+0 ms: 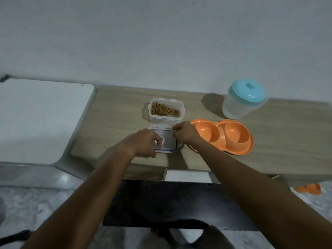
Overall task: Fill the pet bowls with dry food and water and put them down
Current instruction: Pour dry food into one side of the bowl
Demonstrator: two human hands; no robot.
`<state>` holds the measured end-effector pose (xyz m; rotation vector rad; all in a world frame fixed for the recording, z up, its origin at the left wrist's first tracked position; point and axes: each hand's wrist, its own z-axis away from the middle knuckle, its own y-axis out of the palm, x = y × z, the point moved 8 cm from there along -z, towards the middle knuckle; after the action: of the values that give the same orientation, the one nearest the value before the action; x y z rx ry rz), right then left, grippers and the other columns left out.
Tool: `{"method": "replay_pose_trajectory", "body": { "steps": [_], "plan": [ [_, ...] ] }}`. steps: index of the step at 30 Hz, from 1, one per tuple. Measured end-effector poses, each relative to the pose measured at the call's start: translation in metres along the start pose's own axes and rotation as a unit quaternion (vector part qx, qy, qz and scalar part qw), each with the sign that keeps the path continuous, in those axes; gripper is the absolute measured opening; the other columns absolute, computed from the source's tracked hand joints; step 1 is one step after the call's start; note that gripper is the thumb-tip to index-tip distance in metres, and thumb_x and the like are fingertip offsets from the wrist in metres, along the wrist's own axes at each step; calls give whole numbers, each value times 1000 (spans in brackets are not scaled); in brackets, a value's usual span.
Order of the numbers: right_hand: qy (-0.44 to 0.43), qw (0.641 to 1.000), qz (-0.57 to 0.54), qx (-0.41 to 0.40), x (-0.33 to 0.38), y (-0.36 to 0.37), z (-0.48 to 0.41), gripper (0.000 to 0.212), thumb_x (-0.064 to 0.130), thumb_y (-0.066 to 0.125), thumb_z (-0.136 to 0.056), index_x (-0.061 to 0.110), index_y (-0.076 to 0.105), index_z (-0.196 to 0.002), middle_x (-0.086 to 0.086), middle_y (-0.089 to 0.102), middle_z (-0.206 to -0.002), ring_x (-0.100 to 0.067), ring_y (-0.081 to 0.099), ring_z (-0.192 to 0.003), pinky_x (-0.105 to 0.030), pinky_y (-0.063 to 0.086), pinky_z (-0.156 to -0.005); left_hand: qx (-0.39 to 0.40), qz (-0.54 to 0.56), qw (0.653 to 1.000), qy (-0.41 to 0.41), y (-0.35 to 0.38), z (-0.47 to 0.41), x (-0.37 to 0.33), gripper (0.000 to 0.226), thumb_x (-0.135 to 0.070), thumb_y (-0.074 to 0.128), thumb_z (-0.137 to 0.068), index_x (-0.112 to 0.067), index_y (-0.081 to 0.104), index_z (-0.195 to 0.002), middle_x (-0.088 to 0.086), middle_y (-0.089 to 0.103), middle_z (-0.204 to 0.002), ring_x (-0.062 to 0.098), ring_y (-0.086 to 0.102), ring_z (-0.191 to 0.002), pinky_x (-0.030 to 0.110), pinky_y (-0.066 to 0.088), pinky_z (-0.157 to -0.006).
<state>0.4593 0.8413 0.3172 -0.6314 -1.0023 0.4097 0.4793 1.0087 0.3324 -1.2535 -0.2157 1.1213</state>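
Hands half-hiding lid

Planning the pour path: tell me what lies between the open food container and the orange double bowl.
In the head view, only bare wooden tabletop separates the food container from the orange double bowl. The right hand, at the lid, sits just below that stretch.

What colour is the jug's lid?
Light turquoise blue lid on a clear jug, seen in the head view.

Both bare forearms are extended forward and converge — left hand curled palm-down, right hand pinched at the fingertips.
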Motion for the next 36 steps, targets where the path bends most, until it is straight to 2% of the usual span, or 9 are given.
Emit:
{"method": "replay_pose_trajectory", "body": {
  "steps": [4, 6, 9, 15, 20, 25, 30, 32, 36],
  "plan": [
    [2, 990, -9, -143, 4, -33, -2, 18, 16, 62, -82, 11, 76, -72, -10, 75, -78, -30, 70, -83, -34, 51, -69, 11, -51, 999, 7, 4, -6, 0, 69, -54, 77, -57, -38, 66, -123, -13, 63, -131, 13, 60, -114, 33, 51, -93],
    [20, 977, -51, -205, 2, -50, -11, 18, 22, 64, -86, 10, 77, -91, -11, 77, -95, -32, 69, -98, -33, 49, -74, -5, -34, 999, -5, -2, -10, -1, 70, -66, 72, -65, -36, 64, -128, -12, 62, -134, 14, 59, -119, 29, 45, -93],
    [60, 981, -85, -165, 2, -50, -38, 45, 35, 65, -92, 9, 66, -129, -14, 67, -129, -33, 60, -123, -39, 50, -97, -22, -83, 996, -19, -7, -18, -5, 59, -55, 68, -80, -34, 60, -134, -2, 60, -136, 21, 58, -119, 29, 44, -87],
    [90, 989, -96, -70, -12, -24, -78, 31, 28, 60, -86, 11, 73, -108, -16, 73, -104, -37, 71, -93, -53, 61, -81, -14, -108, 993, -41, -7, -30, -7, 56, -47, 79, -75, -29, 65, -126, -1, 63, -129, 22, 61, -114, 33, 48, -84],
    [57, 979, -189, -51, 7, -39, -53, 38, 20, 46, -96, 15, 62, -129, -15, 67, -116, -31, 65, -91, -32, 55, -52, 4, -93, 994, -53, -9, -36, -14, 56, -49, 82, -69, -24, 69, -118, -1, 67, -123, 21, 64, -109, 38, 53, -89],
    [83, 937, -338, -27, -6, -79, -12, 30, 14, 45, -98, 18, 56, -125, -14, 63, -120, -28, 65, -93, -39, 60, -63, 5, -50, 996, -67, -13, -45, -32, 50, -51, 77, -74, -26, 69, -117, -3, 66, -125, 21, 62, -112, 37, 51, -90],
    [39, 916, -396, -61, -42, -171, 45, 46, 6, 53, -95, 27, 56, -135, -7, 67, -121, -28, 69, -102, -48, 63, -82, -69, 165, 983, -35, -13, -61, -108, 46, -47, 79, -75, -21, 74, -113, -2, 70, -121, 18, 65, -112, 30, 50, -88],
    [38, 912, -404, -60, -55, -184, 54, 55, 7, 58, -94, 31, 50, -144, -10, 65, -130, -33, 68, -112, -48, 63, -79, -90, 198, 974, -71, -1, -65, -112, 48, -49, 74, -78, -16, 73, -112, 2, 72, -116, 22, 66, -108, 31, 51, -86],
    [33, 912, -396, -100, -70, -196, 65, 65, 7, 66, -91, 33, 46, -147, -16, 56, -136, -36, 55, -128, -43, 64, -71, -115, 207, 961, -145, 16, -66, -94, 30, -44, 63, -80, -17, 75, -83, 5, 75, -87, 25, 69, -82, 29, 50, -67]
  ]
}}
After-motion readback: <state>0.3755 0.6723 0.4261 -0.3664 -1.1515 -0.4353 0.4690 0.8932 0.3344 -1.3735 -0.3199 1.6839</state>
